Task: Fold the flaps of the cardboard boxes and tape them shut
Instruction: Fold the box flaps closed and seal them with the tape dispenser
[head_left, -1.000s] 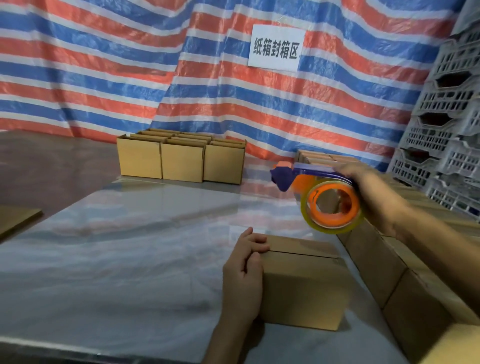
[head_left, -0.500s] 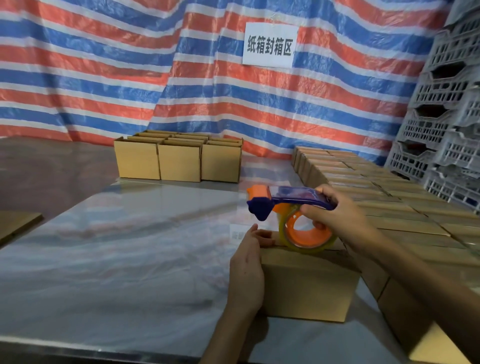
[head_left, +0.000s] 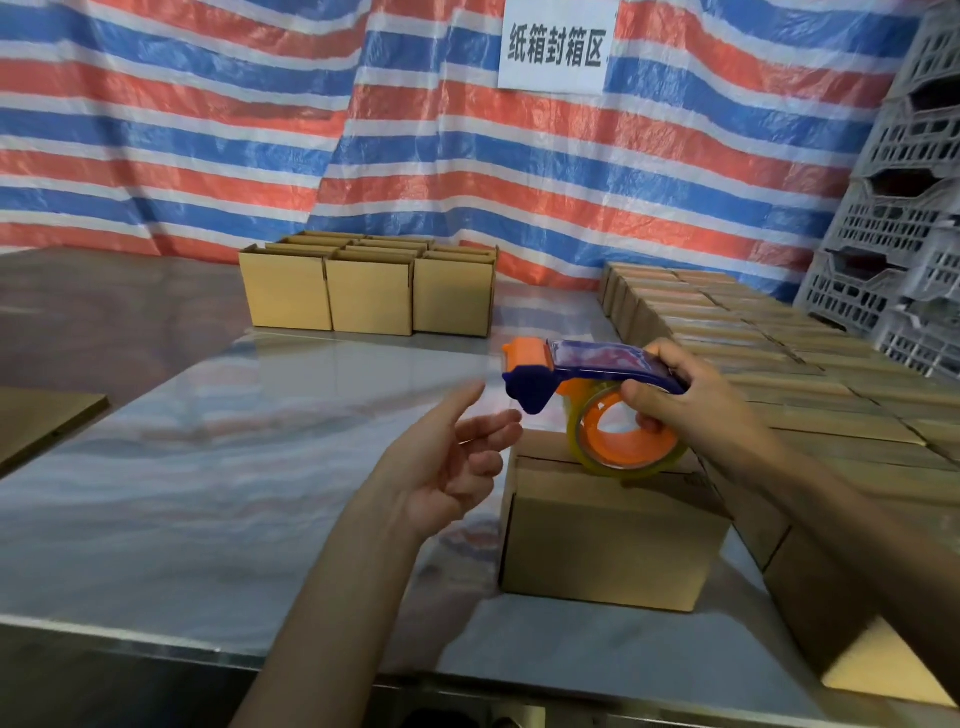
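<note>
A small cardboard box (head_left: 608, 540) with its top flaps folded down stands on the shiny table near the front edge. My right hand (head_left: 691, 400) grips a blue and orange tape dispenser (head_left: 587, 384) with a roll of clear tape, held just above the box's top. My left hand (head_left: 452, 457) hovers to the left of the box, palm turned up and fingers loosely spread, close to the dispenser's blue nose and touching nothing.
Several open boxes (head_left: 369, 291) stand in a block at the back of the steel table (head_left: 208, 467). Rows of boxes (head_left: 769, 364) line the right side. Grey plastic crates (head_left: 904, 218) are stacked at far right. A flat cardboard sheet (head_left: 41, 415) lies at left.
My left hand has let go of the box's left edge and lifted, palm up, toward the dispenser. The dispenser came down from the right to just above the box.
</note>
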